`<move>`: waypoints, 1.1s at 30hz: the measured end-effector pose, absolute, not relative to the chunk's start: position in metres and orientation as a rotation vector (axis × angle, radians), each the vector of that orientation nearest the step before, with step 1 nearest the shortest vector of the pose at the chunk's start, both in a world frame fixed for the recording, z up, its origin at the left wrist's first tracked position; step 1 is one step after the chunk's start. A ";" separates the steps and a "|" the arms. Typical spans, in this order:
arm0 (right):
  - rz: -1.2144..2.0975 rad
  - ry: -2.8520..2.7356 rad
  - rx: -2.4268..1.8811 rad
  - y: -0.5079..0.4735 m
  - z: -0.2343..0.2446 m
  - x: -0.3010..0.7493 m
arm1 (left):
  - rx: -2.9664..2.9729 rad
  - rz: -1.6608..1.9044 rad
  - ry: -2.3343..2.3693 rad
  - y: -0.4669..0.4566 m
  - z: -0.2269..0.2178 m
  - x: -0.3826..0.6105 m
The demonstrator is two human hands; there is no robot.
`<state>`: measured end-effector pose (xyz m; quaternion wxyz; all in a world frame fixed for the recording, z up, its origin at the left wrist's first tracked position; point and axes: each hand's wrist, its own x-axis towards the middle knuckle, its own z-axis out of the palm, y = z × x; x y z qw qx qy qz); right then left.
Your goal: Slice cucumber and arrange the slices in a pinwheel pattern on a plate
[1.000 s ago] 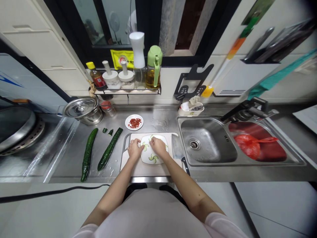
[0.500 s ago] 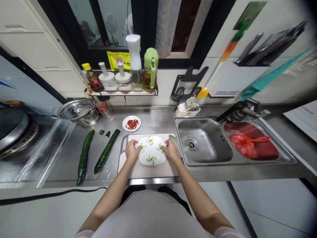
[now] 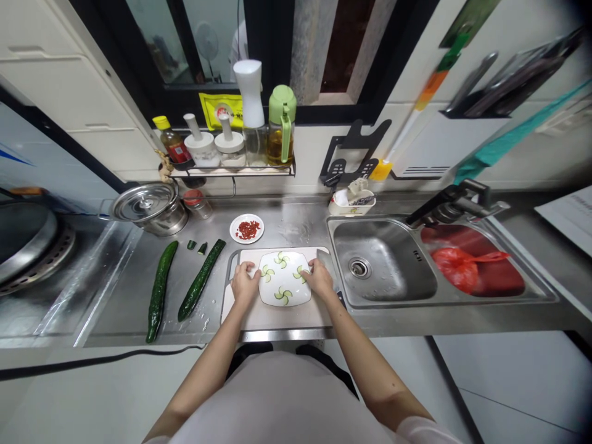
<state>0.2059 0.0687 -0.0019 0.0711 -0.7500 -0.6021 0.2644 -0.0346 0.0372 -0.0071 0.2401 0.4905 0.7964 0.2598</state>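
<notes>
A white squarish plate (image 3: pixel 285 280) lies on a pale cutting board (image 3: pixel 254 317). It carries several green-edged pinwheel shapes; whether these are cucumber slices or a print, I cannot tell. My right hand (image 3: pixel 320 279) grips the plate's right rim, thumb over the edge. At the left rim is my left hand (image 3: pixel 245 283), its thumb and fingers apart, just beside the plate. A knife (image 3: pixel 327 264) lies partly under my right hand on the board. To the left are two long cucumbers (image 3: pixel 161 290) (image 3: pixel 201 280) and two small cucumber ends (image 3: pixel 191 245). A small dish (image 3: pixel 234 236) of red bits sits behind the board.
On the right is a double sink (image 3: pixel 393 271) with a black faucet (image 3: pixel 448 206) and a red plastic bag (image 3: pixel 456 269) in its far basin. A lidded pot (image 3: pixel 166 219) stands back left, near the stove (image 3: pixel 37 265). Bottles and jars fill a wall rack (image 3: pixel 231 172).
My left thumb has come off the plate's left rim, and that hand has drawn slightly to the left. My right hand keeps its place on the plate. The view has shifted slightly.
</notes>
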 end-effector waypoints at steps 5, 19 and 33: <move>0.815 -1.802 -2.259 0.069 0.000 0.207 | 1.314 0.679 2.175 0.035 -0.006 -0.035; 0.797 -1.725 -2.169 0.070 0.003 0.217 | 1.289 0.726 2.198 0.021 -0.005 -0.039; 0.678 -1.582 -1.886 0.052 0.017 0.231 | 1.226 1.052 2.167 0.043 -0.007 -0.047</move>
